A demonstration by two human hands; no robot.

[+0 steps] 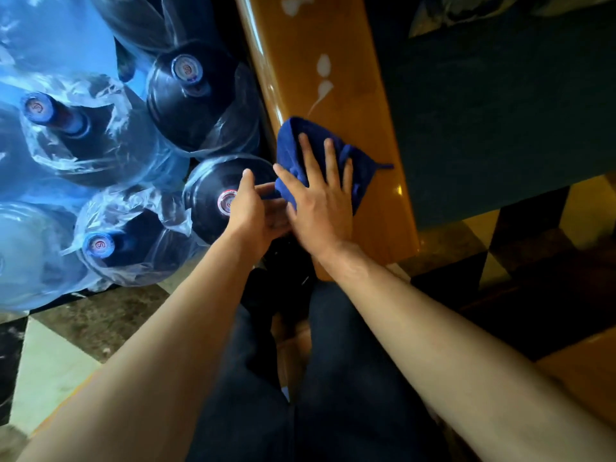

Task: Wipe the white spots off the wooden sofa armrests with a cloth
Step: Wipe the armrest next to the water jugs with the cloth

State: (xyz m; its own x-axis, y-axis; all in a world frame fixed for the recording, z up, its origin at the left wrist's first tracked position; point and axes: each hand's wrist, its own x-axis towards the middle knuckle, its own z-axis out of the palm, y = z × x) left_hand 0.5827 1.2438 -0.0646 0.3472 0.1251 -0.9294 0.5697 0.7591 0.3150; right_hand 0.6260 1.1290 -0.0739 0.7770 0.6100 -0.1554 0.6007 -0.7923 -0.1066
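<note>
A glossy orange-brown wooden armrest point(376, 208) runs from the top centre down to the middle of the view. White spots point(324, 66) lie on it above the cloth, with more point(295, 5) at the top edge. A dark blue cloth point(293, 145) lies on the armrest. My right hand point(320, 198) presses flat on the cloth with fingers spread. My left hand point(253, 211) is at the armrest's left edge, its fingers curled around the cloth's lower left corner, partly hidden under my right hand.
Several large water jugs point(196, 98) wrapped in clear plastic stand close to the left of the armrest. A dark teal sofa cushion point(500, 111) fills the right. My legs in dark trousers point(333, 378) are below, over a chequered tile floor point(50, 361).
</note>
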